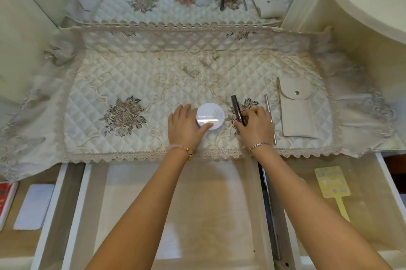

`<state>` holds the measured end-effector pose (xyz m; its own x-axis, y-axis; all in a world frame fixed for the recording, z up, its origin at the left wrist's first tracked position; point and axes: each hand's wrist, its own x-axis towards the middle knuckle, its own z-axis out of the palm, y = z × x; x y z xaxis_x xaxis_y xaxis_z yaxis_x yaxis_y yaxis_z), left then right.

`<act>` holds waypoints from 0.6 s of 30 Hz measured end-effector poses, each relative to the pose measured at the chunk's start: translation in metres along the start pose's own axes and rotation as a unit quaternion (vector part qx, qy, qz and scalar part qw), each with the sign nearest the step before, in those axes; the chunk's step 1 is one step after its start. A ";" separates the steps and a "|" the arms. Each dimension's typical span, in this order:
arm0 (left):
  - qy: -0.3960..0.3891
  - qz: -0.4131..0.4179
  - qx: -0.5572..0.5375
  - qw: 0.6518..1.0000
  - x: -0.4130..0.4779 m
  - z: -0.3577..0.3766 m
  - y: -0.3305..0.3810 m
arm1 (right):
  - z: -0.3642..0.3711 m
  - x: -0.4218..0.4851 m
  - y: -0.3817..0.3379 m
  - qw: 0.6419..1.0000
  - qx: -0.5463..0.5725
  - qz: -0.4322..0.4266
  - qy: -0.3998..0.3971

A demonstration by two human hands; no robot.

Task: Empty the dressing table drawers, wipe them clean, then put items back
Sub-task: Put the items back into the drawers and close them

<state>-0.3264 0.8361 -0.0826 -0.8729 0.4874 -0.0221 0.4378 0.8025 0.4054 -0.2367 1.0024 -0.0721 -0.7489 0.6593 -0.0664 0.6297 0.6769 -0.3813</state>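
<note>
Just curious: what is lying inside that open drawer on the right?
A yellow flat paddle-shaped item with purple dots lies on the right drawer floor. The right forearm covers the drawer's left part, so anything there is hidden.

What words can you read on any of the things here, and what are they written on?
"FLOWER ..." on the lid of the round white compact under the left hand; the second word is too washed out by glare to read.
Red box in the left drawer: it has print, too blurred and cut off to read.
Yellow paddle-shaped card in the right drawer: only purple shapes, no readable words.
</note>
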 end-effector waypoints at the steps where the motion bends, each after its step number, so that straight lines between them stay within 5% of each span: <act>1: 0.006 -0.008 -0.024 1.000 -0.001 0.001 0.003 | 0.000 0.000 0.000 1.000 0.013 0.001 0.007; 11: 0.062 -0.103 -0.290 0.949 -0.028 -0.006 0.030 | -0.009 -0.024 0.015 0.992 0.118 0.050 -0.009; 18: 0.068 -0.206 -0.414 0.884 -0.086 -0.020 0.020 | -0.022 -0.079 0.026 0.949 0.284 0.116 -0.075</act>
<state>-0.2466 0.8036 -0.0539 -0.9640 0.1214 -0.2368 -0.1823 0.3471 0.9200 -0.1564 0.9750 -0.0567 -0.6523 0.6854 -0.3236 0.5997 0.2056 -0.7733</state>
